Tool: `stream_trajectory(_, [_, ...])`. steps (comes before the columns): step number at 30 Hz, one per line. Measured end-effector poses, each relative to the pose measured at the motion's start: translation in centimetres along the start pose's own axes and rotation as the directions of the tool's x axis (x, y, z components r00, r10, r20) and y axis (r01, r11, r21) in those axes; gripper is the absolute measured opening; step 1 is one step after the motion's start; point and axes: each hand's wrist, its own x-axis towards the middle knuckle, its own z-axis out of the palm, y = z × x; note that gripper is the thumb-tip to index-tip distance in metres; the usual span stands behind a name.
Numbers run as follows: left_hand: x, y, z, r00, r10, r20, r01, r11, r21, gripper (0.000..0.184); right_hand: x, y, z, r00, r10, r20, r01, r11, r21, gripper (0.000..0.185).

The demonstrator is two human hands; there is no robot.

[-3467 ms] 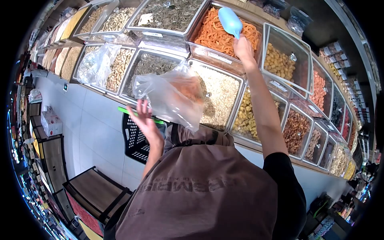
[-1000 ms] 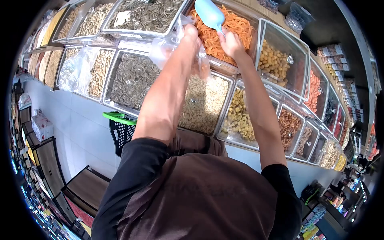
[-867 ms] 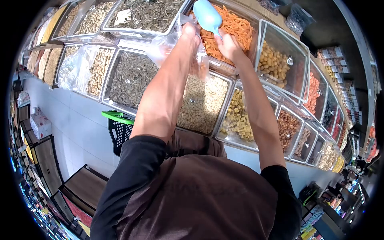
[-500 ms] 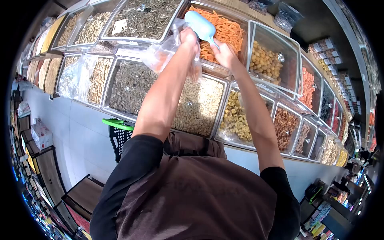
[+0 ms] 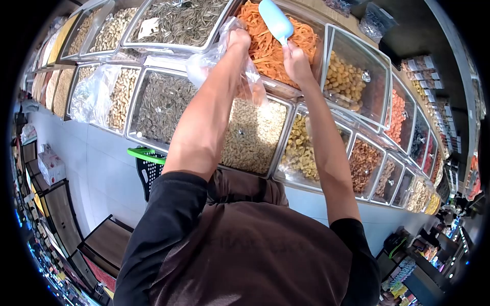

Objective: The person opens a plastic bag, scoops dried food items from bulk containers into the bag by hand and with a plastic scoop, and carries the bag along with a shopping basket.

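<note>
My right hand (image 5: 297, 62) is closed round the handle of a light blue scoop (image 5: 276, 19). The scoop lies over orange strips (image 5: 263, 51), which look like dried sweet potato, in an uncovered clear bin. At the bin's left edge my left hand (image 5: 238, 41) grips a clear plastic bag (image 5: 204, 65). The bag hangs below my fist, with some orange showing through its lower part. Whether the scoop carries any strips cannot be made out.
Lidded bins surround the orange one: sunflower seeds (image 5: 176, 25) to the left, pale flakes or seeds (image 5: 252, 135) in front, round yellow pieces (image 5: 343, 81) under a tilted lid (image 5: 370, 74) to the right. A crumpled plastic bag (image 5: 92, 97) lies on the left bins. A green-handled basket (image 5: 148, 166) stands below.
My right hand and the scoop have moved right, away from the bag's mouth and over the orange strips. My left hand still holds the bag near the same place.
</note>
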Motion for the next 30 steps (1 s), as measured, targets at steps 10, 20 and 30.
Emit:
stream_trajectory(10, [2.9, -1.1, 0.0, 0.961, -0.057, 0.271, 0.190, 0.848, -0.494, 0.028, -0.2, -1.1, 0.1, 0.977, 0.038, 0.211, -0.073, 0.984, 0.161, 0.050])
stream_trajectory(20, [-4.3, 3.0, -0.7, 0.934, 0.044, 0.354, 0.159, 0.837, -0.524, 0.032, -2.3, -2.3, -4.0, 0.869, 0.123, 0.479, -0.429, 0.672, 0.604, 0.029])
stream_trajectory(30, [-10.5, 5.5, -1.7, 0.889, 0.453, 0.064, -0.456, 0.888, 0.055, 0.048, -6.1, -5.8, -7.7, 0.833, 0.098, 0.545, -0.532, 0.414, 0.739, 0.029])
